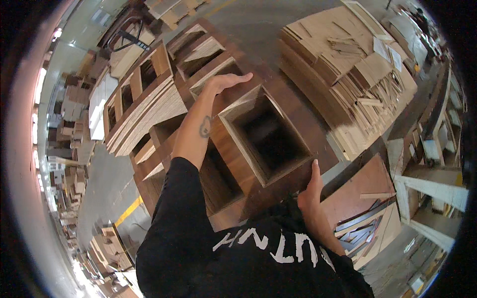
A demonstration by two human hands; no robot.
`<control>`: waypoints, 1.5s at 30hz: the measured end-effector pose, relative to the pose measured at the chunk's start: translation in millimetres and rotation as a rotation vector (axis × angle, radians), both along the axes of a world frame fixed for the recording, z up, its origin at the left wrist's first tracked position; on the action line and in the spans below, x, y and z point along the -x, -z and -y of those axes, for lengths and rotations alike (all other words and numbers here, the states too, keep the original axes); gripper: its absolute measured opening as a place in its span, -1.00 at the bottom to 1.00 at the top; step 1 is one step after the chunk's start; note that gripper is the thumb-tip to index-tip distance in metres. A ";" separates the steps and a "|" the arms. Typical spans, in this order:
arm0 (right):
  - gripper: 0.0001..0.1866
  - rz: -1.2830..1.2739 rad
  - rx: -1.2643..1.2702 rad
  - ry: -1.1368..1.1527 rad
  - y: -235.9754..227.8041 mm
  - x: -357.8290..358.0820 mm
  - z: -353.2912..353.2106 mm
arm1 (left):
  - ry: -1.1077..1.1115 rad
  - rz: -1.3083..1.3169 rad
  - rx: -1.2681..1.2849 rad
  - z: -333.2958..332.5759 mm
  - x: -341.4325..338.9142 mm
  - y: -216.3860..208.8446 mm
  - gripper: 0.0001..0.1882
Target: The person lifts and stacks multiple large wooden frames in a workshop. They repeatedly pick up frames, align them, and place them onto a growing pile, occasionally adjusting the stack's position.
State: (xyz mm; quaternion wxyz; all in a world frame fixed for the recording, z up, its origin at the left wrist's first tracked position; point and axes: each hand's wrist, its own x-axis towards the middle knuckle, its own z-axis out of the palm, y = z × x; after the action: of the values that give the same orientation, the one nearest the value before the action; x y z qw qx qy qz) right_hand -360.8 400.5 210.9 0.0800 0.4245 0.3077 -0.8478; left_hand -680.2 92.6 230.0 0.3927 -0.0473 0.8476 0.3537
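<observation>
A dark brown wooden box [280, 175] with pale cut edges and a deep, dark rectangular opening is in front of me, between my hands. At its far left side, my left hand [227, 82] grips it, with one digit stretched to the right and the other fingers mostly hidden. My right hand [311, 191] holds the near right corner, its thumb up along the edge and its fingers out of sight below. Beside the box on the left is a brown wooden piece [228, 154] with a long dark opening.
Brown frames with rectangular openings [141, 82] are stacked at the left. A tall stack of boards [323, 44] with loose offcuts stands at the far right. Nearer right lie a reddish-brown panel [360, 181] and a pale support frame [432, 191]. Yellow tape [128, 211] marks the grey floor.
</observation>
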 end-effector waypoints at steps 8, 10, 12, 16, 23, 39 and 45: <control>-0.41 -0.058 -0.445 -1.099 -8.2 -37.6 -46.1 | -0.317 -0.663 0.078 -7.6 -113.4 -40.1 -0.05; -0.46 -0.196 -0.623 -1.738 -5.6 -37.6 -66.1 | -0.454 -0.873 -0.039 14.2 -205.7 -36.1 -0.24; -0.52 -0.308 -0.387 -1.768 -31.9 -34.9 -72.8 | -0.584 -1.091 0.004 36.8 -299.8 -51.9 -0.45; -0.39 -0.674 -0.140 -1.970 -97.2 23.4 -9.8 | -1.580 -1.038 0.233 91.6 -483.5 -72.1 -0.56; -0.39 -1.024 -0.076 -1.908 -130.8 57.8 277.1 | -2.469 -1.069 0.206 99.9 -681.2 24.3 -0.28; 0.10 -0.845 -0.686 -2.690 18.2 90.1 665.1 | -2.535 -0.881 -1.040 79.2 -640.4 28.5 -0.25; 0.14 -0.730 -0.663 -2.689 -2.5 64.6 656.8 | -2.616 -0.813 -1.032 88.8 -637.4 24.2 -0.15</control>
State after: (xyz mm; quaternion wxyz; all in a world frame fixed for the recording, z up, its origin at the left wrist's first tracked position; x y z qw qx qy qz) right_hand -425.4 -256.3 213.4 0.6243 -0.4232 0.6518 -0.0794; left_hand -42.8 3.8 205.8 -0.4898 -0.5228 0.0330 0.6969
